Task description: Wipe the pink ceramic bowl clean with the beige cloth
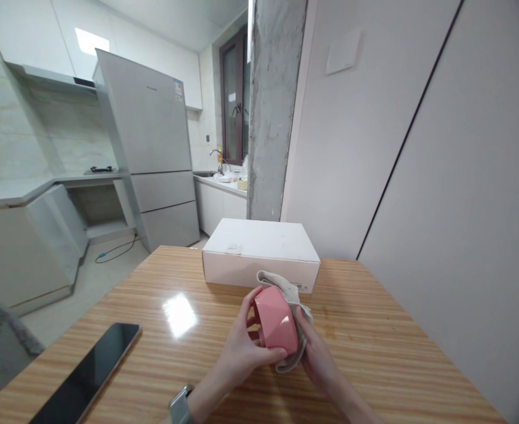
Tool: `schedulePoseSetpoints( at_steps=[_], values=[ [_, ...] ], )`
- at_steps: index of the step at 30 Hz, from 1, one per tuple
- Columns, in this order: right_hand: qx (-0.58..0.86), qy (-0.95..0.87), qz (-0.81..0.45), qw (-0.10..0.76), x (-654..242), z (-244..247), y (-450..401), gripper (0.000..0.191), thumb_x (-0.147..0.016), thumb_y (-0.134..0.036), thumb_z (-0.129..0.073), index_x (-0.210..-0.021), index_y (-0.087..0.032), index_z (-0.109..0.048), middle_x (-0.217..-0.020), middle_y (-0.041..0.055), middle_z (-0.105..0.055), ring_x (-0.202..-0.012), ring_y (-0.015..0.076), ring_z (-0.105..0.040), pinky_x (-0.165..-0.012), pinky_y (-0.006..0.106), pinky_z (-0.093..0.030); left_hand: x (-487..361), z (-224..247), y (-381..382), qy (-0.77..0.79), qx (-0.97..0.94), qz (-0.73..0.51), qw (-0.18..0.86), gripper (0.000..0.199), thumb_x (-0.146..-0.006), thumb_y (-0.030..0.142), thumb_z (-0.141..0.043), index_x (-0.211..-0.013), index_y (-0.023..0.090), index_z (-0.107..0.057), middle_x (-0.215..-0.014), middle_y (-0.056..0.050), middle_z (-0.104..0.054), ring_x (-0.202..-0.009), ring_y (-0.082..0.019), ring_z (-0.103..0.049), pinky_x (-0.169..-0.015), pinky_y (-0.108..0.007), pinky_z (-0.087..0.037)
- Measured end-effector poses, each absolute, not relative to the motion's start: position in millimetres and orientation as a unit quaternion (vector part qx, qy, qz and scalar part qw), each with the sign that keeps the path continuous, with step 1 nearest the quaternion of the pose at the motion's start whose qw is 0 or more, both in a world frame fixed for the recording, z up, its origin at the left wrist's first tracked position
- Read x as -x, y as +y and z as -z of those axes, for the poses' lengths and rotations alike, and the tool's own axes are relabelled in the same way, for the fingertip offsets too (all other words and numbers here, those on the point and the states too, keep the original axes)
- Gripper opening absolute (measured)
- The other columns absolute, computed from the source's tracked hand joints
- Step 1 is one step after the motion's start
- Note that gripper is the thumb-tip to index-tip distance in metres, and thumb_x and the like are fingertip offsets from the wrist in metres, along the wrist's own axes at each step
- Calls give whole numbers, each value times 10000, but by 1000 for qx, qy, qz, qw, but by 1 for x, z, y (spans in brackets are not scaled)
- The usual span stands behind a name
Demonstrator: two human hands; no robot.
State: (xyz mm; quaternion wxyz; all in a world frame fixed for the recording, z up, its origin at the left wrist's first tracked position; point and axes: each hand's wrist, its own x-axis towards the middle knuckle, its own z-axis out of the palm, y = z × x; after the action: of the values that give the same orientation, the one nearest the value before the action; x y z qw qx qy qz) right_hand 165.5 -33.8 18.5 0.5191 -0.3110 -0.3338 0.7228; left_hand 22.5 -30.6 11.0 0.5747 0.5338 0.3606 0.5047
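Observation:
A glossy pink faceted bowl or cup [277, 319] is tipped on its side above the wooden table [153, 365]. My left hand [244, 347] grips it by its open side, thumb along the lower edge and fingers around the rim. A light grey cloth [286, 287] lies against the bowl's outer right side. My right hand [315, 350] is closed on this cloth and presses it to the bowl; some of its fingers are hidden behind the cloth.
Just beyond my hands a white box [259, 241] stands on the table. At the left front lies a black phone [92, 371]. A fridge [153, 129] and kitchen counter stand further back, with a wall [418, 194] along the right.

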Motion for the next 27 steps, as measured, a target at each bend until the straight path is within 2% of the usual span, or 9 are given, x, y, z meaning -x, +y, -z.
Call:
schedulePoseSetpoints(
  at_steps=[6,11,15,20,25,27],
  values=[
    [302,-334,-725,521,-164,-18,-35,529,-717,-619,-664,-1018,-186,-715,-931,75,-752,-1052,288,-636,-978,427,-430,-21,-12,-29,369,-498,-515,592,1039,-465,279,-853,-1353,320,-317,-1329,-95,-483,-944,-236,-610,-672,-288,-540],
    [316,-360,-706,522,-165,-13,-34,584,-716,-639,-650,-1080,-183,-691,-960,80,-747,-1040,287,-642,-1004,446,-404,-19,-4,-23,381,-490,-521,586,939,-521,311,-819,-1331,271,-346,-1272,-102,-526,-860,-193,-611,-676,-271,-514],
    [317,-361,-711,514,-166,-12,-34,578,-753,-629,-620,-1106,-175,-677,-985,93,-741,-1028,291,-649,-982,466,-423,-20,-7,-25,379,-486,-518,593,970,-490,297,-838,-1321,301,-339,-1312,-92,-489,-906,-215,-612,-682,-285,-526],
    [306,-333,-720,527,-163,-15,-36,564,-710,-610,-678,-1062,-170,-696,-975,92,-744,-1045,298,-643,-980,449,-432,-21,-14,-31,371,-507,-514,584,1012,-496,254,-846,-1343,313,-295,-1335,-98,-474,-994,-250,-599,-723,-313,-543],
    [302,-312,-724,536,-164,-17,-37,517,-723,-586,-681,-1036,-176,-706,-982,85,-744,-1058,294,-638,-986,434,-429,-20,-15,-32,392,-569,-526,496,1007,-484,151,-828,-1346,292,-325,-1310,-100,-504,-1066,-269,-565,-771,-308,-533],
    [292,-308,-736,527,-163,-18,-38,520,-724,-588,-678,-1035,-173,-707,-979,89,-744,-1069,299,-631,-994,440,-422,-20,-16,-31,398,-573,-523,491,994,-486,144,-819,-1341,291,-333,-1300,-97,-515,-1044,-262,-571,-734,-291,-535]
  ],
)
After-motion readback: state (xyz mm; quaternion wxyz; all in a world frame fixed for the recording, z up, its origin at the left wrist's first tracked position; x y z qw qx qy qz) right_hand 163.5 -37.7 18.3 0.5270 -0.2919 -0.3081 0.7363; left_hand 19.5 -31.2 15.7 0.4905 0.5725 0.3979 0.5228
